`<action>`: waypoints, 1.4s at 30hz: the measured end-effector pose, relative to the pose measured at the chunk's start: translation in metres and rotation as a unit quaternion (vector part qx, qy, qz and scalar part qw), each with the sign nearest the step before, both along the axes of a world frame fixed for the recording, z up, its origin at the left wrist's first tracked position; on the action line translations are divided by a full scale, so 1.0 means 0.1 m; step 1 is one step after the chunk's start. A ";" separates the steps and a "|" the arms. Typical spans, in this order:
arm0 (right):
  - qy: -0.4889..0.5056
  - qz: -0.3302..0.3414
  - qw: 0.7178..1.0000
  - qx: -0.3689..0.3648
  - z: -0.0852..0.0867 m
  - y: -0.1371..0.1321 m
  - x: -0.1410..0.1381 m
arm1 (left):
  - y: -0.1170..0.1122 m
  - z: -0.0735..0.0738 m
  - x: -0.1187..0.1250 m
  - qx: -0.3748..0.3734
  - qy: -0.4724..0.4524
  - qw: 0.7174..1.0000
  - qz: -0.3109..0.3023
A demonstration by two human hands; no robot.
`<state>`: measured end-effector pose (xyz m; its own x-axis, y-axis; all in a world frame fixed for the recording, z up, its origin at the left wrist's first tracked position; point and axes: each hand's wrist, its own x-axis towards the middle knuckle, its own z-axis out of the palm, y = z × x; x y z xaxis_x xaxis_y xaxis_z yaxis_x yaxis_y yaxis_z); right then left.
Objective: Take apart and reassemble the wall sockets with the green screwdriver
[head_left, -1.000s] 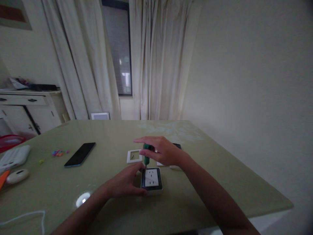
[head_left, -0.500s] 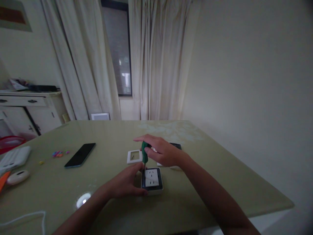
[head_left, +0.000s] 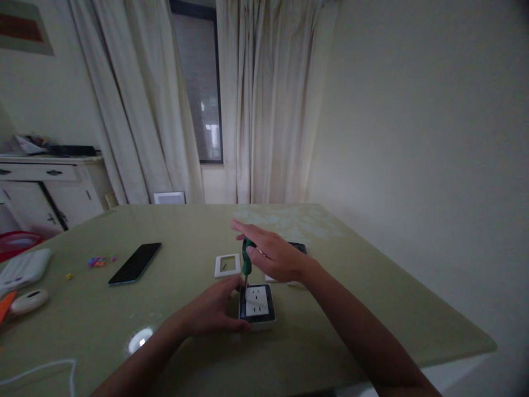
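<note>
A wall socket (head_left: 257, 302) with a white face and dark surround sits in a white box on the table. My left hand (head_left: 221, 306) grips its left side, thumb at the near corner and fingers at the far corner. Upright over the socket's left edge stands a green-handled screwdriver (head_left: 247, 263), its tip down at the dark surround. My right hand (head_left: 275, 255) is closed on the handle with thumb and fingers, the index finger stretched out over the top. Just beyond the socket lies a white square frame (head_left: 227, 265), with a small dark screw-like piece inside its opening.
Partly behind my right hand lies a dark-topped object (head_left: 298, 247). Left on the table (head_left: 185, 231) are a black phone (head_left: 135, 263), small coloured beads (head_left: 97, 261), a white cable (head_left: 49, 364) and a round white disc (head_left: 140, 340). A wall (head_left: 433, 165) borders the right side.
My right hand has turned slightly on the screwdriver handle, its fingers shifting right and the index finger rising. The handle leans a little further right. My left hand and the socket stay put.
</note>
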<state>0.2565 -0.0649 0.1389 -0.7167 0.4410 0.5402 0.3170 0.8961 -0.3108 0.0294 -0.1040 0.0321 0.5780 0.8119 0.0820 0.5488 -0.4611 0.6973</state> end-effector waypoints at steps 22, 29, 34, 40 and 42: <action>-0.005 0.070 0.996 0.056 0.04 -0.01 0.00 | 0.01 -0.05 -0.01 0.009 0.021 1.000 0.007; -0.023 -0.041 0.991 0.128 -0.04 0.07 0.05 | 0.01 -0.02 0.01 0.017 0.019 1.000 0.007; 0.022 0.113 0.993 -0.024 0.03 0.07 0.06 | -0.02 0.01 0.01 0.006 0.018 1.000 0.010; 0.002 -0.076 0.989 0.129 -0.12 0.07 0.01 | 0.00 -0.02 0.00 0.012 0.010 1.000 0.002; 0.005 -0.035 0.997 0.074 -0.09 0.04 -0.01 | 0.00 -0.03 0.00 0.007 0.008 1.000 0.002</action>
<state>0.2556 -0.0606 0.1299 -0.6814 0.4048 0.6097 0.3788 0.9079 -0.1795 0.0290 -0.1036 0.0292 0.5761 0.8130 0.0842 0.5612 -0.4684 0.6824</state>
